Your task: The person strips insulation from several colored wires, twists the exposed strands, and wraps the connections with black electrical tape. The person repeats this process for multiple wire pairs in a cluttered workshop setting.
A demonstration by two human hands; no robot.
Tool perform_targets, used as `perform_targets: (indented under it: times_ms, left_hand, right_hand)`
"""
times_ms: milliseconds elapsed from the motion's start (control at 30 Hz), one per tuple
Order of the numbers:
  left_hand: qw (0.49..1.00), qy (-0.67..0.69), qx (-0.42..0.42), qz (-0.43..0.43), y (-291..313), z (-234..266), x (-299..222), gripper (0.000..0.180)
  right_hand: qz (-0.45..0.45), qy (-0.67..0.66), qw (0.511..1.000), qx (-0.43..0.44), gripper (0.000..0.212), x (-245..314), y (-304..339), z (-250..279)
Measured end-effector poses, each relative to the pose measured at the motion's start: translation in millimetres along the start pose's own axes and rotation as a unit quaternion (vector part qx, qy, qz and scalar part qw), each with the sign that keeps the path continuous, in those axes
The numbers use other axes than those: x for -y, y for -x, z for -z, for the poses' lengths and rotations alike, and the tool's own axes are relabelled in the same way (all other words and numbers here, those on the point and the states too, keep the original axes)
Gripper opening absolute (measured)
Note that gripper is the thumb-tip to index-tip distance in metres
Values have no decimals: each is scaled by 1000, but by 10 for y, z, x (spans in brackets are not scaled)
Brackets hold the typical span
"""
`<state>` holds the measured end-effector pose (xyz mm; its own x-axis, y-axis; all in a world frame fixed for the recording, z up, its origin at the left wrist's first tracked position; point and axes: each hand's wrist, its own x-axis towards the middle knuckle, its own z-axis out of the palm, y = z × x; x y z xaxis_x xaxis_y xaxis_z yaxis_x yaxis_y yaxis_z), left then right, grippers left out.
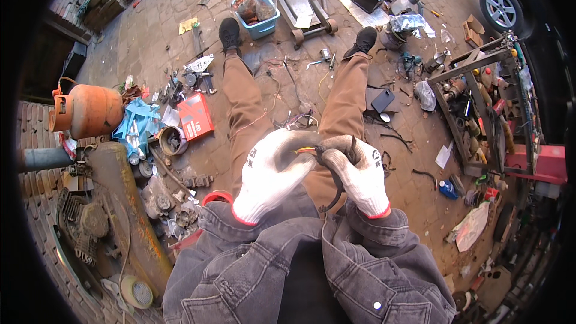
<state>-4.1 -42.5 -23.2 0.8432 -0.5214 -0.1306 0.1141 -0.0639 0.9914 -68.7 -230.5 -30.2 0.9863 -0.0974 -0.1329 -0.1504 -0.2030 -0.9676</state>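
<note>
Both my hands wear white knitted gloves with red cuffs and meet above my lap. My left hand [270,168] pinches a short bundle of thin wires with yellow and orange insulation [306,150]. Close against it, my right hand [362,177] is closed around a black cable [338,191], whose tail hangs down toward my jacket. The yellow and orange wires seem to come out of the black cable's end, but the fingertips partly hide the join. Beyond the hands, thin loose wires [294,121] lie between my legs.
On the left are an orange gas cylinder [96,111], a red box [195,116] and scattered metal parts. Ahead are a blue basket [260,29] and a floor jack [297,6]. To the right lie a phone [383,101], a metal frame rack [459,114] and a car wheel [501,9].
</note>
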Motion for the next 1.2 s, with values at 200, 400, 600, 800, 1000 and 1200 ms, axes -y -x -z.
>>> perform_targets:
  times_ms: [200, 400, 600, 800, 1000, 1200]
  left_hand:
    - [991, 116, -6, 71, 21, 36, -54, 27]
    - [982, 170, 16, 84, 13, 86, -90, 28]
    - [984, 172, 41, 20, 54, 127, -53, 25]
    - [984, 175, 23, -3, 100, 116, -14, 28]
    - [989, -20, 15, -145, 62, 209, 35, 29]
    - [983, 140, 63, -101, 104, 166, 28, 36]
  right_hand:
    - [-83, -170, 982, 29, 20, 93, -6, 13]
    - [-112, -254, 960, 17, 20, 176, 24, -23]
    - [-130, -290, 948, 33, 20, 214, -2, -45]
    - [-97, -223, 967, 71, 17, 258, -4, -23]
    - [-65, -152, 977, 132, 17, 240, 22, 27]
    - [-160, -241, 951, 106, 18, 313, 145, 3]
